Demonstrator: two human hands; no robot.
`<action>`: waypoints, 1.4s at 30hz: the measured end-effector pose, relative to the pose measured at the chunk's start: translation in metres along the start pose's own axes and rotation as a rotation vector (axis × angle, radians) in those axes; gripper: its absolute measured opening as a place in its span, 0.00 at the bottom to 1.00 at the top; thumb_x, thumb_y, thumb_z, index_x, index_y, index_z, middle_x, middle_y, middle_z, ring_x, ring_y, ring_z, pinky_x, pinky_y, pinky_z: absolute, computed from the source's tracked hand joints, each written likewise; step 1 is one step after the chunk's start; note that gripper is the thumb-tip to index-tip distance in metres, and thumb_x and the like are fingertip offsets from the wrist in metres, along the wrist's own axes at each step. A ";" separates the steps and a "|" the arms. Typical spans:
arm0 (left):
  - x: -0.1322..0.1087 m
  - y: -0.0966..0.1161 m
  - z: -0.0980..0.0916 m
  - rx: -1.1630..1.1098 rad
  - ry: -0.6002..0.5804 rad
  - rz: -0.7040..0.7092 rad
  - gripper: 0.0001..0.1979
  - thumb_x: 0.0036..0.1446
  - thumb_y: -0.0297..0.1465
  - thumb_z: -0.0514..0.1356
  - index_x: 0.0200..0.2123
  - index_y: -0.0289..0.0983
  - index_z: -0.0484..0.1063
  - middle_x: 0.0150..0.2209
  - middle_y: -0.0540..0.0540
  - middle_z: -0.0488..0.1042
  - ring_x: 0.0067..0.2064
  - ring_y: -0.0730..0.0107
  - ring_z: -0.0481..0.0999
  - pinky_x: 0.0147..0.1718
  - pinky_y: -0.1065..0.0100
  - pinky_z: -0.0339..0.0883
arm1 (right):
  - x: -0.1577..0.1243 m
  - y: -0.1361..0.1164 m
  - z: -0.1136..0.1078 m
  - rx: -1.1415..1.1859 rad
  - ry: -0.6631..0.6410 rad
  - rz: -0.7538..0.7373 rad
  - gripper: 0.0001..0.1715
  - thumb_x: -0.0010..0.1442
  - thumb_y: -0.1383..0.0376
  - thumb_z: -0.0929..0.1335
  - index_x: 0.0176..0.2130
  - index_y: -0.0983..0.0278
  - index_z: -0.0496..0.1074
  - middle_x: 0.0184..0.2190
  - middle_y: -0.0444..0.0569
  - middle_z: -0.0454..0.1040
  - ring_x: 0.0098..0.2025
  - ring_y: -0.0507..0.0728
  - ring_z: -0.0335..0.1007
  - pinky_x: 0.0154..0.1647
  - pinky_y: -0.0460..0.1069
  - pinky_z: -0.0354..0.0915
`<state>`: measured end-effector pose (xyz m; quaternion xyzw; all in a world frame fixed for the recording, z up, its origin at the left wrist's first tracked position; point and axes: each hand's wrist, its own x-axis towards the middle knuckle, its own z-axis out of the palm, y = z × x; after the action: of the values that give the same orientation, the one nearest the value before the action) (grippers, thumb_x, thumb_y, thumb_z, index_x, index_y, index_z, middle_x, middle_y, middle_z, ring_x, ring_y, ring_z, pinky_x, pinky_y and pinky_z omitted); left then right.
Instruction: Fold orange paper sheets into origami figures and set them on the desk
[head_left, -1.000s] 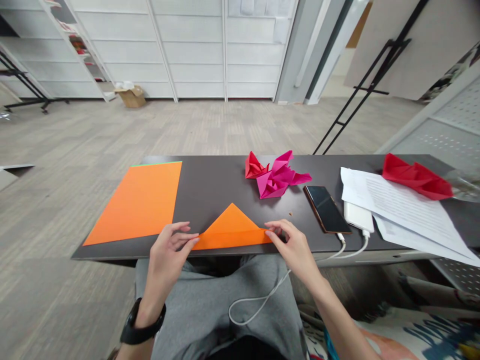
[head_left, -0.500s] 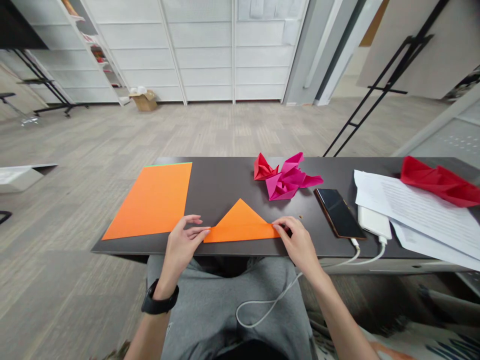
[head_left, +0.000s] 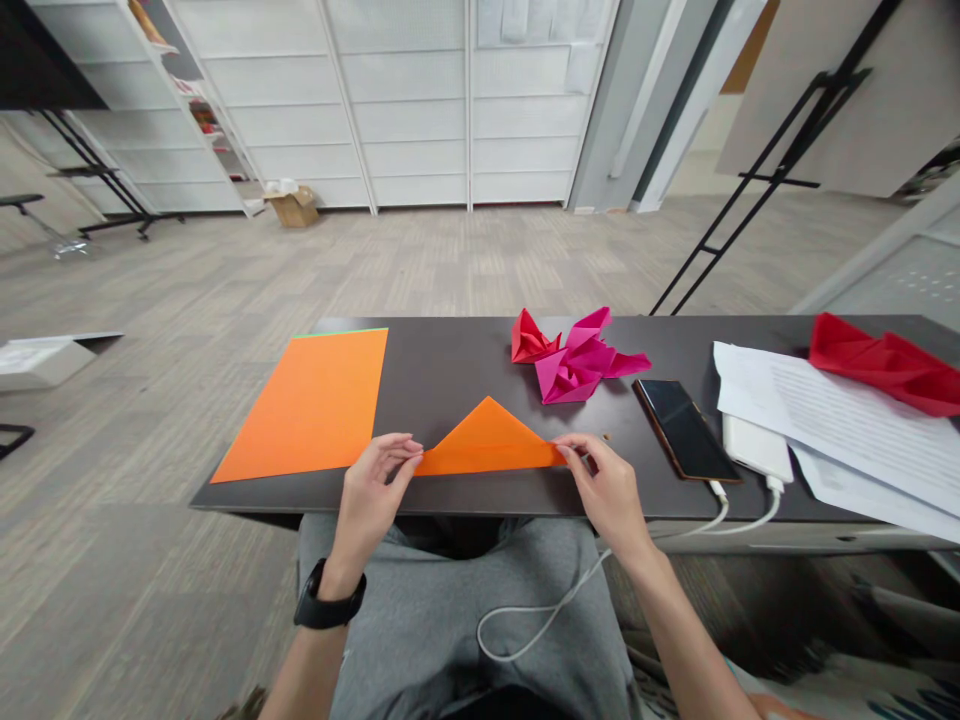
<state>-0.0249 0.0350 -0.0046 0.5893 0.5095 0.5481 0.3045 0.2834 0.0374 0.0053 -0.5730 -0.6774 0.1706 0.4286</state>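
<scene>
An orange paper folded into a flat triangle lies on the dark table, its long edge toward me. My left hand pinches the triangle's left corner with its fingertips. At the right corner, my right hand pinches the paper the same way. Both hands rest at the table's near edge. A black watch sits on my left wrist.
A flat orange sheet lies left of the triangle. Behind it sit red and pink folded paper. To the right are a phone, a white power bank with a cable, printed papers and red paper.
The triangle's near fold has been flattened upward, so the shape looks thinner. Both hands stay at its corners; the view has shifted slightly.
</scene>
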 end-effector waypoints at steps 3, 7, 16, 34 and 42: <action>0.001 0.001 -0.005 0.179 -0.065 0.300 0.08 0.63 0.25 0.60 0.45 0.40 0.72 0.40 0.47 0.79 0.43 0.70 0.80 0.48 0.66 0.75 | -0.002 0.004 -0.007 -0.038 0.043 -0.211 0.11 0.70 0.63 0.62 0.41 0.59 0.73 0.41 0.50 0.80 0.43 0.58 0.77 0.47 0.54 0.70; 0.001 0.002 -0.014 0.348 -0.286 0.486 0.12 0.66 0.21 0.55 0.48 0.40 0.73 0.42 0.45 0.77 0.45 0.70 0.78 0.47 0.69 0.75 | -0.007 0.013 -0.018 -0.176 -0.075 -0.382 0.12 0.70 0.68 0.61 0.45 0.59 0.73 0.45 0.52 0.80 0.47 0.58 0.76 0.48 0.54 0.69; -0.002 0.003 -0.022 0.587 -0.588 0.604 0.22 0.61 0.15 0.50 0.50 0.38 0.75 0.51 0.43 0.76 0.49 0.68 0.76 0.51 0.64 0.75 | -0.016 0.028 -0.026 -0.380 -0.282 -0.479 0.15 0.69 0.72 0.62 0.50 0.62 0.73 0.46 0.52 0.79 0.48 0.59 0.72 0.44 0.54 0.66; -0.020 -0.005 -0.022 0.813 -0.430 0.635 0.25 0.60 0.28 0.57 0.61 0.38 0.67 0.54 0.40 0.76 0.55 0.56 0.76 0.55 0.55 0.73 | -0.017 0.025 -0.025 -0.437 -0.315 -0.519 0.29 0.60 0.79 0.60 0.54 0.59 0.74 0.54 0.50 0.77 0.57 0.60 0.70 0.51 0.57 0.66; -0.024 -0.003 -0.021 0.870 -0.436 0.612 0.22 0.60 0.30 0.59 0.58 0.40 0.71 0.65 0.41 0.66 0.63 0.54 0.68 0.61 0.53 0.66 | -0.018 0.024 -0.023 -0.503 -0.310 -0.555 0.28 0.62 0.77 0.61 0.55 0.58 0.74 0.54 0.51 0.77 0.55 0.60 0.71 0.50 0.57 0.66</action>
<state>-0.0431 0.0093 -0.0105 0.8804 0.4198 0.2168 -0.0406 0.3159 0.0211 -0.0054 -0.4229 -0.8835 -0.0383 0.1977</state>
